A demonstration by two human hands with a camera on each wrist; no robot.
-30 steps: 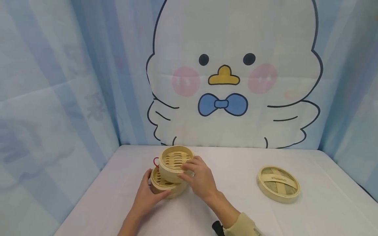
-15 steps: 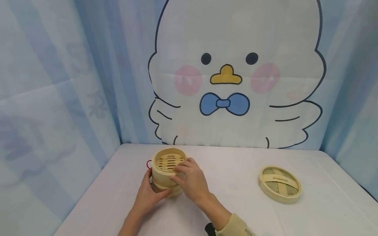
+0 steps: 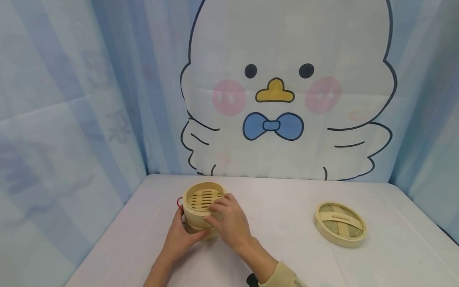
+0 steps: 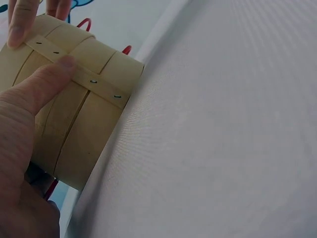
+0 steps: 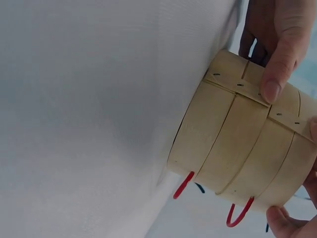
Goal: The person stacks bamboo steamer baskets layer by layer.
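Two small round bamboo steamer baskets are stacked at the left middle of the table. My left hand (image 3: 181, 237) holds the stack low down, its thumb in front and its fingers at the left side; the left wrist view shows this thumb (image 4: 49, 82) on the pale bamboo wall. The lower basket (image 5: 213, 119) stands on the table. On top of it sits the upper basket (image 3: 195, 219), its slatted floor showing, upright and lined up with the lower one. My right hand (image 3: 231, 221) grips the upper basket's right rim. Red loops (image 5: 241, 213) stick out of the walls.
A round bamboo lid (image 3: 340, 224) with a crossed strap lies on the white table (image 3: 279, 207) at the right. Blue patterned curtains (image 3: 71, 119) and a backdrop with a cartoon bird (image 3: 276, 155) enclose the table.
The upper basket has moved left and down, from sitting offset on the lower basket to lined up on it. My right hand moved along with it; the left hand stayed around the lower basket.
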